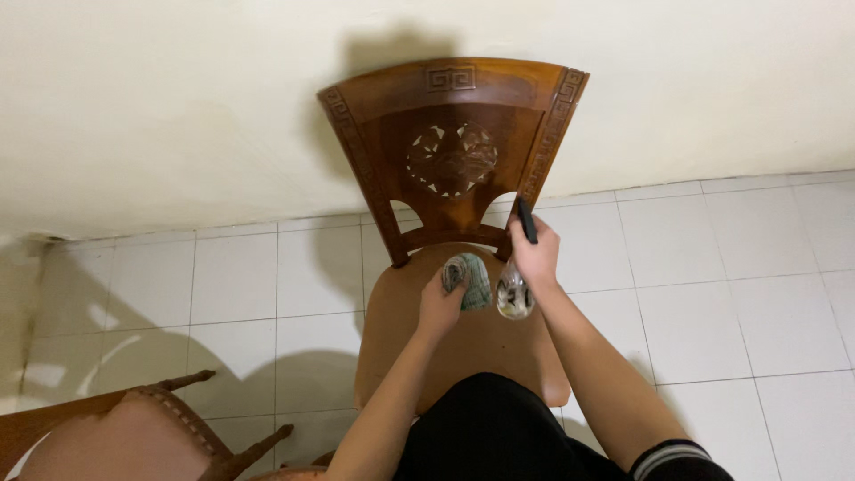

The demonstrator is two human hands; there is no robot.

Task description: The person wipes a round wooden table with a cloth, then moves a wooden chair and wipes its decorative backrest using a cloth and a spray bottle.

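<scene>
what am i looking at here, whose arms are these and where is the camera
There is one picture, taken by a camera worn on a person's head and looking straight down, so the two bare arms coming up from the bottom edge are that person's own. No machine is involved.

Below them stands a carved wooden chair on a white tiled floor, its back against a cream wall. The left hand grips a rolled greenish cloth over the chair's seat. The right hand holds a slim dark object, too small to identify, and a clear plastic bag with something inside hangs from the same hand. Part of a second wooden chair shows at the lower left corner.
</scene>
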